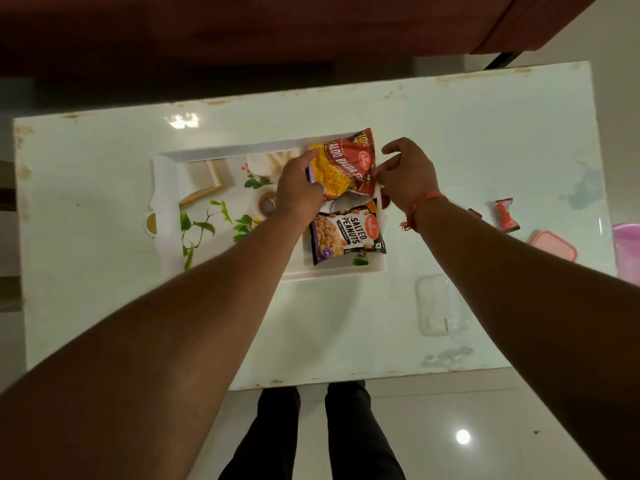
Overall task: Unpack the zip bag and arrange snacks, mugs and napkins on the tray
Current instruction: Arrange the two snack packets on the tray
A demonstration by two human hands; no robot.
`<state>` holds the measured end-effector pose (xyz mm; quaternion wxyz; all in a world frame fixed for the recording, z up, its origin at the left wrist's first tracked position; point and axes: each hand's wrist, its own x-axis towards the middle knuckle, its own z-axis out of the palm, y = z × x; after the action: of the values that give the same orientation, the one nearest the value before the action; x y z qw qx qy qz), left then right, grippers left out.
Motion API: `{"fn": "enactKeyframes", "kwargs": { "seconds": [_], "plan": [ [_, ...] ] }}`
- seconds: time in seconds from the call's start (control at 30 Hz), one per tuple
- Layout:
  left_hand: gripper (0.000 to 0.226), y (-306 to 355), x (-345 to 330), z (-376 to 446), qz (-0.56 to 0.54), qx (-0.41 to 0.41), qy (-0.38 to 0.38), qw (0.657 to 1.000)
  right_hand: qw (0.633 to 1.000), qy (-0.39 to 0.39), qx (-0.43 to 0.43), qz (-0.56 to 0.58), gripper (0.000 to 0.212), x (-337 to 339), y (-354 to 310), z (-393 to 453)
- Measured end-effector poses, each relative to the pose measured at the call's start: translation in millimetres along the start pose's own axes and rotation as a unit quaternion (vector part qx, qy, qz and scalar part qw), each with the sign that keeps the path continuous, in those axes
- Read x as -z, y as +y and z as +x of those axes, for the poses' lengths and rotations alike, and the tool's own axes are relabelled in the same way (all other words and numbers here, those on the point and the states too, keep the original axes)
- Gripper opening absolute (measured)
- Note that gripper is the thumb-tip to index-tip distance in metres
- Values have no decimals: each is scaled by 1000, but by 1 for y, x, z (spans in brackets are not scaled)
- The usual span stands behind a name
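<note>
A white tray with a leaf and frame print lies in the middle of the table. At its far right corner a red and yellow aloo bhujia packet is held at both sides: my left hand grips its left edge, my right hand pinches its right edge. Just nearer, a dark salted peanuts packet lies flat on the tray. A clear zip bag lies flat on the table to the right of the tray. No mugs or napkins can be made out.
The glossy white table has worn edges. At the right lie a small red wrapper, a pink lidded box and a pink container at the frame's edge. A dark red sofa stands beyond the table.
</note>
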<state>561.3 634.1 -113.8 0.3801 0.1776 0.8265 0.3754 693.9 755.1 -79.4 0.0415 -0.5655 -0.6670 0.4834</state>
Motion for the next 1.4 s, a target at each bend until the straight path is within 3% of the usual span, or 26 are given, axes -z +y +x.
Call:
{"fn": "enactKeyframes", "kwargs": {
  "seconds": [0.33, 0.57, 0.63, 0.73, 0.8, 0.9, 1.0, 1.17, 1.4],
  "plan": [
    [68, -9, 7, 6, 44, -47, -32, 997, 998, -9, 2, -54, 18, -5, -9, 7],
    [64, 4, 0, -11, 156, -103, 9, 982, 993, -23, 27, -112, 33, 5, -7, 11],
    [60, 1, 2, -15, 140, -80, 53, 985, 994, -1, 35, -106, 34, 5, -2, 2],
    [45, -2, 8, -32, 64, 20, 164, 984, 994, 24, 51, -98, 23, 3, 8, -24],
    [37, -8, 9, -50, 38, 77, 183, 979, 992, 20, 54, -109, 19, -2, 16, -48],
    [32, -17, -1, -76, -18, 120, 105, 987, 992, 2, 49, -121, 18, -13, 26, -74],
    [30, -21, -15, -90, 5, 105, 32, 994, 995, 2, 17, -99, 19, -20, 30, -83],
    [24, -18, -24, -91, -6, 112, 19, 993, 999, 32, -26, -16, 22, -12, 28, -85],
    [16, -11, -17, -94, -14, 105, 27, 994, 999, 39, -22, -25, 31, -10, 34, -87]
  ]
}}
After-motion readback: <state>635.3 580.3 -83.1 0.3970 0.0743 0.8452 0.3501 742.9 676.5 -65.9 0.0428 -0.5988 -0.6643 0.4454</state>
